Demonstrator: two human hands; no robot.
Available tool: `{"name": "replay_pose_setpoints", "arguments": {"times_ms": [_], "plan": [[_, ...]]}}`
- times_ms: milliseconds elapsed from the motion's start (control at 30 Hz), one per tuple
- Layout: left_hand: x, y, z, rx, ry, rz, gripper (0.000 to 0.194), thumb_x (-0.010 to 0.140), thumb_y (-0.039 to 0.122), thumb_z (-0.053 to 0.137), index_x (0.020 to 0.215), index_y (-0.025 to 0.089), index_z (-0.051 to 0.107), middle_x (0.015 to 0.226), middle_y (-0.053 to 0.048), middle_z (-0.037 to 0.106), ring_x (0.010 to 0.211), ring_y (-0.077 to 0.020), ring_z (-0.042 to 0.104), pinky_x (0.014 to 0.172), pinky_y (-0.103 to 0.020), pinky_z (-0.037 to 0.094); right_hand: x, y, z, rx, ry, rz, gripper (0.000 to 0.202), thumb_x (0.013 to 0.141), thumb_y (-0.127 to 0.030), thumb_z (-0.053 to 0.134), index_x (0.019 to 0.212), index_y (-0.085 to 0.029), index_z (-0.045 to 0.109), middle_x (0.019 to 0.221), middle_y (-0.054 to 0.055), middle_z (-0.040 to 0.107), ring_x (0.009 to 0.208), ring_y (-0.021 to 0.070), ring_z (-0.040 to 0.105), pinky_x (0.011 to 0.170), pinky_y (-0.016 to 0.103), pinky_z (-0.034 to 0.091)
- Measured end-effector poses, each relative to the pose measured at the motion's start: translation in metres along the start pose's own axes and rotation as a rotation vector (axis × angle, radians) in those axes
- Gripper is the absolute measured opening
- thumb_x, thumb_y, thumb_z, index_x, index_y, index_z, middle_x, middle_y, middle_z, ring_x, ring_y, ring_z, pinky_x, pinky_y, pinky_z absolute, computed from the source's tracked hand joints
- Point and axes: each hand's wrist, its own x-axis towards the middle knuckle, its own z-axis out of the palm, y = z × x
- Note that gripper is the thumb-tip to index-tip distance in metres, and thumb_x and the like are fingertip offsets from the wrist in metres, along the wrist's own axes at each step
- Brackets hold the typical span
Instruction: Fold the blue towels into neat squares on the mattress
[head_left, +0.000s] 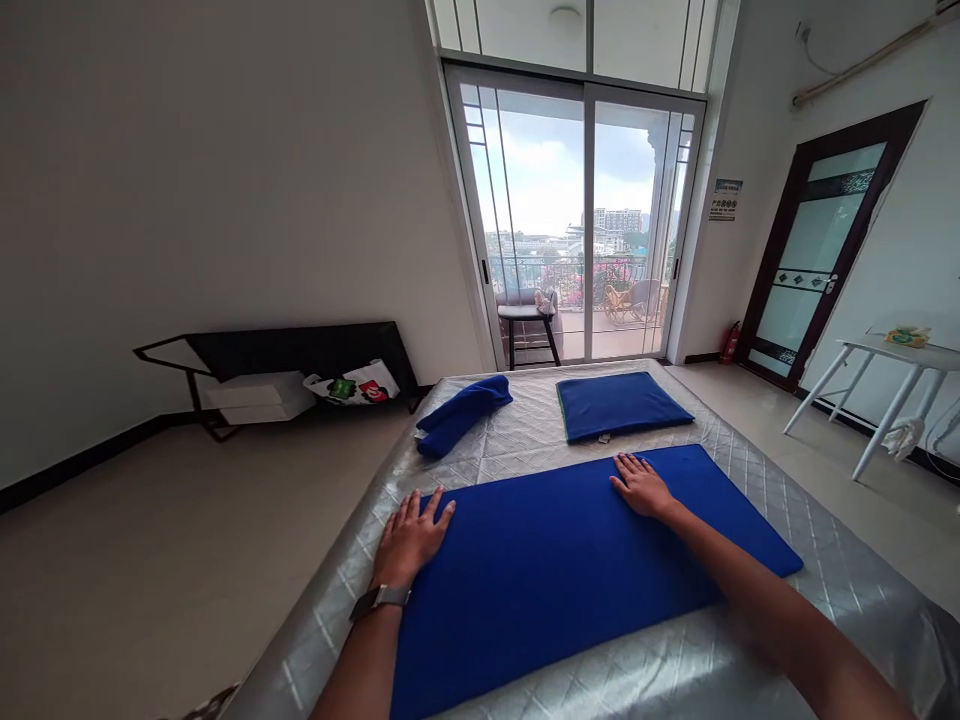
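Silver quilted mattress point(600, 685) | blue cloth point(540, 570) under left hand point(409, 540), right hand point(642, 487) (grip released, flat) | glass doors point(589, 220) beyond

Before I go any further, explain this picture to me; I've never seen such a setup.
There is no machine here: a camera on a person's head looks forward and down at their own two bare hands. This one picture is that view. On a silvery quilted surface lie a large blue cloth, spread flat, and beyond it a smaller blue cloth and a narrow blue bundle. The left hand lies at the large cloth's left edge, the right hand near its far edge. Both are open, holding nothing.
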Motion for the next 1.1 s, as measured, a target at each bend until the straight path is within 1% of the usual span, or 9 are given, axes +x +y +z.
{"name": "replay_pose_setpoints", "arguments": {"times_ms": [167, 267, 433, 567, 767, 833, 933, 1000, 1100], "plan": [[0.001, 0.001, -0.002, -0.013, -0.014, -0.013, 0.064, 0.098, 0.051, 0.034, 0.155, 0.021, 0.043, 0.162, -0.014, 0.04, 0.15, -0.033, 0.035, 0.122, -0.05, 0.026, -0.014, 0.096, -0.027, -0.082, 0.059, 0.277, 0.066, 0.104, -0.046, 0.018, 0.161, -0.015, 0.026, 0.169, 0.008, 0.023, 0.156, 0.0201, 0.017, 0.126, 0.041, 0.013], [0.001, 0.002, -0.006, 0.026, -0.035, -0.017, 0.064, 0.099, 0.049, 0.033, 0.155, 0.019, 0.043, 0.162, -0.016, 0.038, 0.151, -0.0312, 0.033, 0.123, -0.048, 0.024, -0.019, 0.13, -0.031, -0.101, 0.088, 0.374, 0.067, 0.103, -0.042, 0.019, 0.16, -0.008, 0.028, 0.167, 0.012, 0.026, 0.155, 0.021, 0.02, 0.125, 0.041, 0.015], [-0.003, 0.003, -0.01, 0.091, -0.056, -0.015, 0.063, 0.101, 0.048, 0.029, 0.156, 0.019, 0.04, 0.164, -0.017, 0.035, 0.152, -0.0296, 0.031, 0.123, -0.047, 0.022, -0.018, 0.14, -0.024, -0.091, 0.157, 0.376, 0.069, 0.102, -0.043, 0.018, 0.159, -0.005, 0.029, 0.166, 0.014, 0.029, 0.155, 0.0209, 0.021, 0.126, 0.04, 0.015], [-0.004, -0.003, -0.009, 0.199, -0.077, 0.059, 0.059, 0.101, 0.04, 0.028, 0.156, 0.024, 0.041, 0.164, -0.015, 0.034, 0.154, -0.0303, 0.027, 0.123, -0.056, 0.016, -0.016, 0.138, -0.019, -0.081, 0.176, 0.404, 0.07, 0.102, -0.045, 0.02, 0.159, -0.007, 0.029, 0.167, 0.013, 0.027, 0.155, 0.0221, 0.021, 0.126, 0.04, 0.014], [0.003, -0.001, -0.026, 0.163, -0.147, -0.003, 0.064, 0.101, 0.045, 0.022, 0.159, 0.02, 0.032, 0.162, -0.019, 0.037, 0.15, -0.0334, 0.034, 0.12, -0.059, 0.024, -0.017, 0.138, -0.017, -0.048, 0.206, 0.391, 0.069, 0.102, -0.048, 0.02, 0.16, -0.011, 0.03, 0.168, 0.011, 0.026, 0.155, 0.0219, 0.02, 0.126, 0.04, 0.013], [0.005, 0.019, -0.035, 0.141, -0.094, 0.018, 0.066, 0.102, 0.046, 0.023, 0.158, 0.013, 0.034, 0.162, -0.022, 0.036, 0.15, -0.0364, 0.033, 0.12, -0.058, 0.024, -0.017, 0.137, -0.016, -0.038, 0.208, 0.394, 0.069, 0.103, -0.048, 0.021, 0.16, -0.01, 0.03, 0.167, 0.011, 0.026, 0.155, 0.0222, 0.02, 0.126, 0.04, 0.012], [0.003, 0.075, -0.037, 0.093, -0.011, 0.188, 0.067, 0.103, 0.048, 0.025, 0.156, 0.009, 0.037, 0.163, -0.022, 0.034, 0.152, -0.0361, 0.029, 0.123, -0.054, 0.023, -0.016, 0.137, -0.016, -0.023, 0.205, 0.392, 0.07, 0.102, -0.047, 0.021, 0.16, -0.009, 0.028, 0.168, 0.012, 0.025, 0.155, 0.0233, 0.019, 0.126, 0.041, 0.012], [-0.002, 0.124, -0.028, 0.068, -0.023, 0.323, 0.061, 0.104, 0.049, 0.026, 0.155, 0.021, 0.042, 0.163, -0.011, 0.038, 0.154, -0.0261, 0.028, 0.125, -0.043, 0.023, -0.017, 0.136, -0.017, -0.021, 0.203, 0.389, 0.071, 0.101, -0.047, 0.021, 0.161, -0.009, 0.028, 0.168, 0.012, 0.025, 0.155, 0.0239, 0.019, 0.126, 0.042, 0.013], [-0.013, 0.186, -0.007, 0.003, -0.081, 0.57, 0.061, 0.104, 0.051, 0.023, 0.155, 0.023, 0.043, 0.162, -0.011, 0.04, 0.152, -0.0272, 0.03, 0.124, -0.047, 0.025, -0.018, 0.134, -0.019, -0.032, 0.208, 0.387, 0.07, 0.101, -0.045, 0.02, 0.16, -0.009, 0.029, 0.168, 0.011, 0.026, 0.155, 0.0237, 0.02, 0.125, 0.042, 0.014]]}}
